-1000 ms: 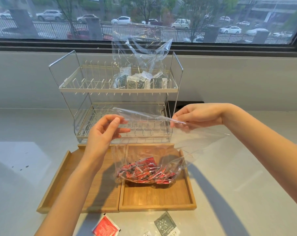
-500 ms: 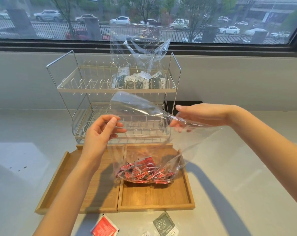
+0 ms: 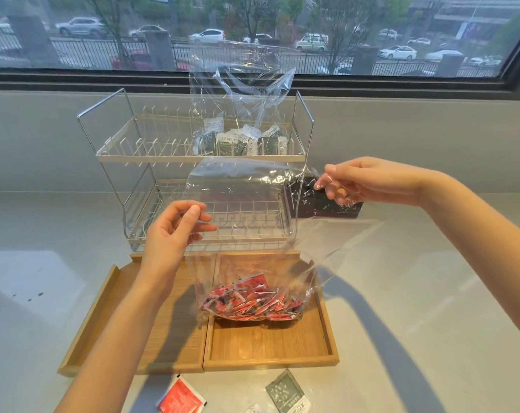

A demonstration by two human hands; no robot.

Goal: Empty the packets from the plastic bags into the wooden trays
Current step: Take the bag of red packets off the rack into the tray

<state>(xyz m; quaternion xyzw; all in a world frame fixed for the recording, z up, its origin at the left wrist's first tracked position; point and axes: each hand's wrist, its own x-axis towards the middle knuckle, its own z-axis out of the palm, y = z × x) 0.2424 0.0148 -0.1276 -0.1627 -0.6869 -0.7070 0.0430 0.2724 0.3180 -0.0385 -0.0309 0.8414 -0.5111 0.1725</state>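
Left hand (image 3: 169, 234): thumb and fingers (image 3: 206, 217) are curled, and the left edge of the clear plastic bag (image 3: 247, 222) is pinched between them. Right hand (image 3: 369, 181): fingers (image 3: 331, 192) are curled round the bag's right rim, film is seen bunched over the fingertips. The bag mouth is held spread wide between both hands, upright, above the wooden trays.

Red packets (image 3: 250, 301) are heaped at the bottom of the bag. The bag bottom sits over the right wooden tray (image 3: 270, 347), at its far half; contact with the tray floor cannot be told. The left wooden tray (image 3: 163, 338) lies touching the right one, side by side on the bench (image 3: 431, 323); it is crossed by the left forearm.

Behind the trays a two-tier wire rack (image 3: 151, 150) is stood on the bench. A second clear bag (image 3: 241, 93) is stood open on the upper tier, with grey-and-white packets (image 3: 244, 143) in its bottom. A dark box (image 3: 327, 204) is seen right of the rack, partly behind the film.

On the bench near edge, in front of the trays: one loose red packet (image 3: 180, 397) and one loose grey packet (image 3: 285, 393), apart from each other. A window (image 3: 74, 34) runs along the back wall.
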